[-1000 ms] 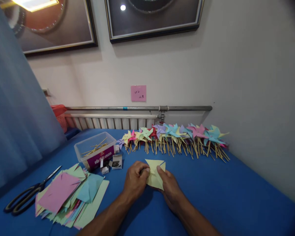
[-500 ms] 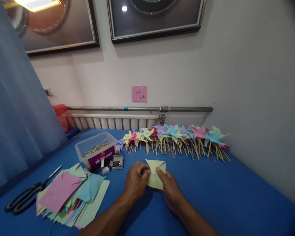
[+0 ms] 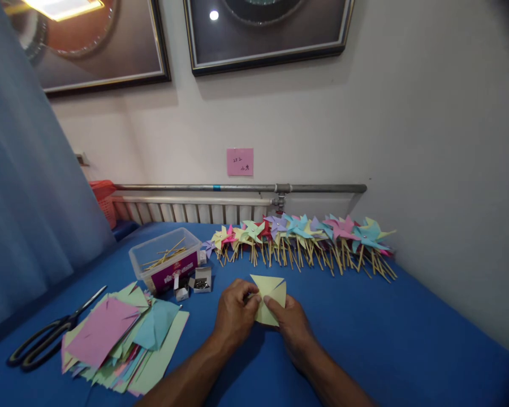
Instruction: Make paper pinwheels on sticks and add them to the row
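Observation:
A pale yellow paper square [image 3: 270, 284] with slits cut in from its corners is held up between both hands, just above the blue-covered table. My left hand [image 3: 236, 308] is closed, pinching the paper's left edge; its fingertips partly hide what they grip. On the right side, my right hand [image 3: 290, 322] grips the sheet, its thumb lying flat on the face near the middle and the fingers hidden behind. Left of the hands lie a stack of coloured paper sheets [image 3: 106, 330] and two small open boxes, one with metal fasteners [image 3: 202, 282] inside.
Finished paper pinwheels [image 3: 299, 226] on sticks lie in a row at the back of the table. A plastic tub [image 3: 165, 257] holds thin sticks. Black-handled scissors [image 3: 55, 333] rest at the left, near a blue curtain [image 3: 29, 169]. A metal pipe [image 3: 246, 187] runs along the wall.
My right thumb has shifted slightly left and down over the paper, towards its middle. The left hand keeps nearly the same place.

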The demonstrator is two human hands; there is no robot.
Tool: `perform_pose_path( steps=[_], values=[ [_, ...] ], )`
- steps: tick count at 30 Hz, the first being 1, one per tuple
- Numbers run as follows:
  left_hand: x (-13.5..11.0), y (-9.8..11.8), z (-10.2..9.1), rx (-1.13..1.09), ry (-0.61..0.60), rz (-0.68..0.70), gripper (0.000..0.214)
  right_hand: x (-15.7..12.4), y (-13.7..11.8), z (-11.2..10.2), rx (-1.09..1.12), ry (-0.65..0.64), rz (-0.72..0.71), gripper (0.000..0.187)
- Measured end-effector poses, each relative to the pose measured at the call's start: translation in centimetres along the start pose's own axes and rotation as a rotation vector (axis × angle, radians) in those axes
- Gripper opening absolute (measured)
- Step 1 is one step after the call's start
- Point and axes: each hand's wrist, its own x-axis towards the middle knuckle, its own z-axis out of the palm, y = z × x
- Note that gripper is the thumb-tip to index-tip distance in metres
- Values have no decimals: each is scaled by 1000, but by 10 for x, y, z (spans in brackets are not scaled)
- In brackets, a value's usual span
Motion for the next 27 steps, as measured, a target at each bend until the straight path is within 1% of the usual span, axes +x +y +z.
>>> perform_pose_path(
  steps=[2, 4, 7, 10, 14, 16, 20, 27],
  values=[
    [1, 1, 0, -54, 1, -59, 8, 1, 1, -2, -9, -12, -21, 44],
    [2, 2, 0, -153, -7, -161, 11, 2, 1, -4, -18, -31, -44, 44],
    [5, 0, 0, -314, -15, -320, 21, 1, 0, -5, -49, -47, -76, 46],
    [9, -1, 1, -448, -20, -435, 31, 0, -3, -5, -97, -39, -101, 43],
    [10, 3, 0, -621, -69, -564, 36, -1, -4, -6, -146, -110, -100, 45],
    [9, 6, -2, -667, -90, -599, 35, 0, -3, -7, -170, -146, -102, 46],
    [8, 8, -4, -704, -122, -612, 30, 0, -2, -7, -197, -181, -109, 45],
    [7, -1, 0, -651, -93, -633, 27, -4, -4, -3, -161, -193, -74, 46]
  ],
)
